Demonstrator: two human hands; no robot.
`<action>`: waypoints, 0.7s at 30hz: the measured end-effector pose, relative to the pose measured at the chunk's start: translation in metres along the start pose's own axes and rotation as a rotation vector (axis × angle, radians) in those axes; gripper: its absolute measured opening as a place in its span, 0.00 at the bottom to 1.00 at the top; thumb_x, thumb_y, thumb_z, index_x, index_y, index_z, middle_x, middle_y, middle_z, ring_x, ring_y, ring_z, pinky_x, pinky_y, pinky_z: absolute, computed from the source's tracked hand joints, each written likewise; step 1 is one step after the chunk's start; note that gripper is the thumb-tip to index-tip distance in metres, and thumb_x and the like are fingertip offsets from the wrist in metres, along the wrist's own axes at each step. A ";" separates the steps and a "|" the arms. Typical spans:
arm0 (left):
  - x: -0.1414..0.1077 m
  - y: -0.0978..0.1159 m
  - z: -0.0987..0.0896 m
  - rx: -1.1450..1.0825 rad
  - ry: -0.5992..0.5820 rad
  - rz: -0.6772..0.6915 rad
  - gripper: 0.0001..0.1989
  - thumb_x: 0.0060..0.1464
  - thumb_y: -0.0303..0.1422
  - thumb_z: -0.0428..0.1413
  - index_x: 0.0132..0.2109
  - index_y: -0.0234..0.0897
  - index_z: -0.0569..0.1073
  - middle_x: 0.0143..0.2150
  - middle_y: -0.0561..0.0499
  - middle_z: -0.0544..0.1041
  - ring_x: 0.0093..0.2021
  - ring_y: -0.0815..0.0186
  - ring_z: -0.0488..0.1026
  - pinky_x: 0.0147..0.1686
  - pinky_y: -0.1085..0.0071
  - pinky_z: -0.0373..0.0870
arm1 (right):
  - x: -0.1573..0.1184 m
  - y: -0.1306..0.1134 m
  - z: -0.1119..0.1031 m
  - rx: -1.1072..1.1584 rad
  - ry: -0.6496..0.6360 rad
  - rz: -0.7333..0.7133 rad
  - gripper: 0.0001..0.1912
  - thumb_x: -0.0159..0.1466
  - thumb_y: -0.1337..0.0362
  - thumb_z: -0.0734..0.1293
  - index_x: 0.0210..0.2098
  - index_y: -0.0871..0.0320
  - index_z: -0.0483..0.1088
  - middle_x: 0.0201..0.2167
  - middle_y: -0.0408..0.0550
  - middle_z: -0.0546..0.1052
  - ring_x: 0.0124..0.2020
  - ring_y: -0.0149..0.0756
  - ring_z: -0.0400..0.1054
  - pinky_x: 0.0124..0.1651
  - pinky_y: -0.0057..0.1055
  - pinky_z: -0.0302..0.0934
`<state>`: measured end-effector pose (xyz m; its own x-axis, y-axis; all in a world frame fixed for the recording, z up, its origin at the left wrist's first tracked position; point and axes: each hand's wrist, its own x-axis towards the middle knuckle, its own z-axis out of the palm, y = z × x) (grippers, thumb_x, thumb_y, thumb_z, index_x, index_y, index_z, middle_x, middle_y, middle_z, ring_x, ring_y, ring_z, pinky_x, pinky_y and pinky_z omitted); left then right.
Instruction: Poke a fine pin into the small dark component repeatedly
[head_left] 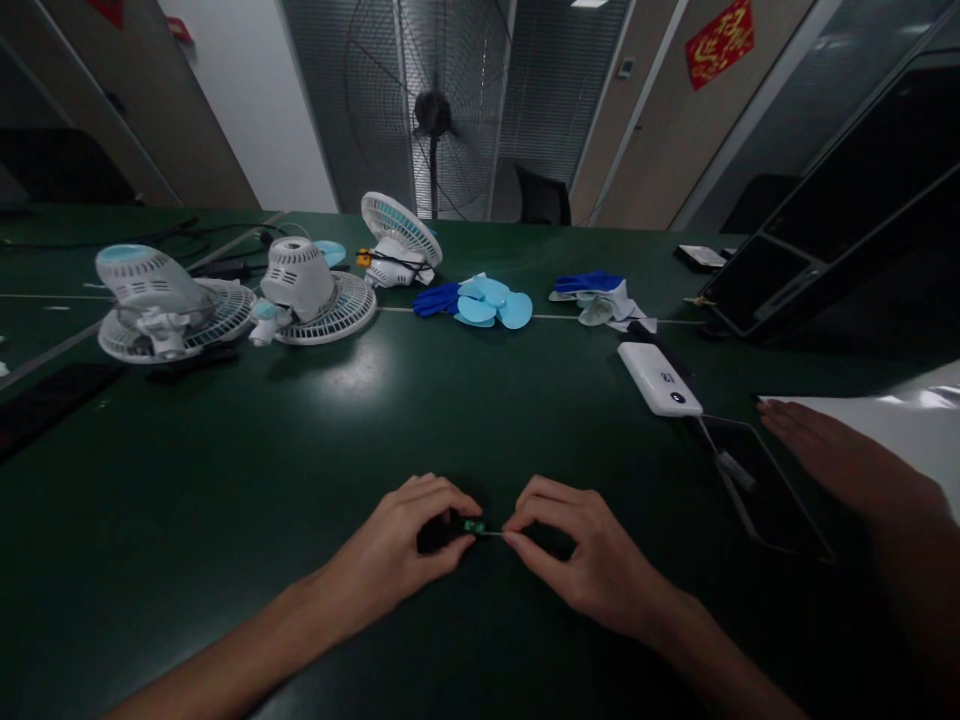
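Note:
My left hand [420, 525] is closed, pinching a small green part [473, 526] between thumb and fingertips. The part looks like a tiny circuit board or connector, too small to be sure. Opposite it, my right hand [566, 535] pinches a thin, pale rod or wire [493, 533]. That thin piece spans the gap between my hands, and its left end meets the green part. Whether it is inserted or only touching, I cannot tell. Both hands are just above the dark green table [337, 440], near its front.
Partly dismantled white fans [322, 305] lie at the back left. Behind my hands are light-blue fan blades [491, 302] and blue-and-white gloves [596, 295]. A white power bank [656, 378] is cabled toward a phone [765, 485]. Another person's hand [847, 455] rests at the right.

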<state>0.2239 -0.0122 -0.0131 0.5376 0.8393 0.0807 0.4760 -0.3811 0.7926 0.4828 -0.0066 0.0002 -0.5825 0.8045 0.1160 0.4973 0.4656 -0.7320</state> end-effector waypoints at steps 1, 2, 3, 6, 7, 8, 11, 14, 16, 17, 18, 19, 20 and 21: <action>0.000 0.000 0.000 -0.001 0.003 -0.001 0.11 0.62 0.28 0.61 0.51 0.43 0.76 0.45 0.52 0.79 0.44 0.63 0.73 0.47 0.64 0.67 | 0.000 0.000 -0.001 -0.010 -0.005 0.000 0.04 0.70 0.66 0.69 0.40 0.53 0.78 0.38 0.43 0.77 0.38 0.33 0.74 0.39 0.32 0.63; -0.001 0.000 0.000 -0.002 0.007 0.001 0.12 0.61 0.28 0.61 0.51 0.43 0.76 0.45 0.52 0.79 0.45 0.63 0.73 0.47 0.64 0.67 | -0.001 0.000 -0.001 -0.019 -0.009 0.002 0.04 0.70 0.66 0.69 0.40 0.53 0.77 0.39 0.43 0.77 0.38 0.33 0.74 0.39 0.32 0.63; -0.001 0.000 0.000 -0.001 0.010 0.003 0.11 0.61 0.28 0.61 0.51 0.43 0.76 0.45 0.52 0.79 0.45 0.63 0.73 0.47 0.64 0.68 | -0.001 0.000 -0.002 -0.025 -0.011 0.004 0.04 0.70 0.66 0.69 0.40 0.53 0.77 0.39 0.43 0.77 0.38 0.33 0.74 0.39 0.32 0.63; 0.000 -0.001 0.002 -0.003 0.011 0.012 0.09 0.62 0.28 0.60 0.49 0.42 0.77 0.45 0.51 0.78 0.46 0.62 0.73 0.49 0.63 0.68 | -0.002 0.001 -0.003 -0.045 -0.012 0.008 0.04 0.70 0.66 0.69 0.39 0.53 0.77 0.39 0.43 0.77 0.37 0.34 0.73 0.39 0.32 0.63; 0.000 -0.002 0.002 -0.007 0.011 0.014 0.09 0.62 0.28 0.60 0.49 0.42 0.77 0.45 0.51 0.78 0.46 0.62 0.73 0.49 0.63 0.68 | -0.002 0.001 -0.002 -0.053 -0.011 0.008 0.04 0.70 0.67 0.69 0.39 0.53 0.76 0.38 0.43 0.77 0.37 0.34 0.73 0.39 0.32 0.63; 0.001 -0.002 0.002 -0.010 0.010 0.015 0.09 0.62 0.27 0.60 0.48 0.42 0.77 0.45 0.51 0.78 0.46 0.62 0.73 0.49 0.63 0.68 | -0.002 0.001 -0.002 -0.061 -0.008 0.006 0.04 0.70 0.67 0.69 0.38 0.53 0.76 0.38 0.43 0.77 0.37 0.34 0.73 0.39 0.32 0.62; 0.002 -0.002 0.002 -0.017 0.006 0.006 0.08 0.62 0.28 0.60 0.48 0.42 0.78 0.45 0.51 0.78 0.46 0.62 0.73 0.48 0.63 0.68 | -0.002 0.002 0.000 -0.070 0.005 -0.006 0.04 0.69 0.67 0.68 0.38 0.54 0.76 0.37 0.43 0.77 0.35 0.33 0.73 0.38 0.32 0.62; 0.002 -0.001 0.001 -0.011 -0.008 -0.008 0.08 0.63 0.28 0.60 0.48 0.42 0.78 0.45 0.51 0.78 0.46 0.62 0.73 0.49 0.62 0.68 | -0.002 0.003 0.002 -0.070 0.020 -0.015 0.04 0.70 0.67 0.68 0.38 0.54 0.76 0.38 0.44 0.77 0.35 0.33 0.72 0.39 0.32 0.63; 0.001 -0.001 0.001 -0.006 -0.011 -0.008 0.08 0.63 0.29 0.61 0.48 0.42 0.78 0.45 0.51 0.78 0.47 0.62 0.74 0.49 0.62 0.68 | -0.002 0.001 0.005 -0.069 0.029 -0.019 0.04 0.70 0.67 0.68 0.39 0.53 0.76 0.38 0.43 0.77 0.35 0.33 0.73 0.39 0.32 0.63; 0.001 -0.001 0.001 -0.005 -0.009 -0.005 0.08 0.63 0.29 0.61 0.48 0.42 0.78 0.46 0.51 0.78 0.47 0.62 0.74 0.49 0.62 0.68 | -0.001 -0.001 0.006 -0.064 0.038 -0.023 0.05 0.69 0.68 0.68 0.39 0.53 0.77 0.37 0.43 0.77 0.35 0.33 0.73 0.38 0.32 0.63; 0.000 -0.002 0.001 -0.003 -0.006 0.000 0.08 0.63 0.29 0.61 0.48 0.42 0.78 0.46 0.51 0.78 0.47 0.62 0.74 0.50 0.62 0.68 | 0.000 -0.003 0.008 -0.053 0.054 -0.029 0.05 0.69 0.68 0.68 0.38 0.54 0.77 0.37 0.44 0.77 0.35 0.33 0.73 0.38 0.32 0.63; 0.000 -0.002 0.002 -0.001 -0.003 0.005 0.08 0.63 0.29 0.61 0.48 0.42 0.78 0.46 0.51 0.78 0.47 0.62 0.74 0.50 0.62 0.68 | 0.001 -0.006 0.010 -0.036 0.074 -0.039 0.05 0.69 0.68 0.68 0.38 0.54 0.77 0.37 0.44 0.77 0.35 0.33 0.73 0.38 0.31 0.63; 0.000 -0.002 0.002 0.002 -0.002 0.012 0.07 0.63 0.29 0.61 0.48 0.42 0.78 0.46 0.51 0.78 0.48 0.62 0.74 0.51 0.62 0.68 | 0.002 -0.010 0.012 -0.008 0.099 -0.050 0.05 0.69 0.69 0.68 0.39 0.54 0.77 0.36 0.44 0.77 0.35 0.33 0.73 0.38 0.31 0.63; 0.000 -0.002 0.002 0.006 -0.003 0.018 0.07 0.63 0.29 0.61 0.48 0.42 0.78 0.45 0.51 0.78 0.47 0.62 0.74 0.51 0.62 0.68 | 0.004 -0.013 0.015 0.029 0.130 -0.068 0.05 0.69 0.69 0.68 0.39 0.55 0.77 0.36 0.44 0.77 0.35 0.33 0.73 0.38 0.31 0.64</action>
<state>0.2239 -0.0124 -0.0158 0.5485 0.8310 0.0929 0.4700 -0.3983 0.7877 0.4648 -0.0151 0.0002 -0.5256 0.8130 0.2507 0.4391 0.5116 -0.7386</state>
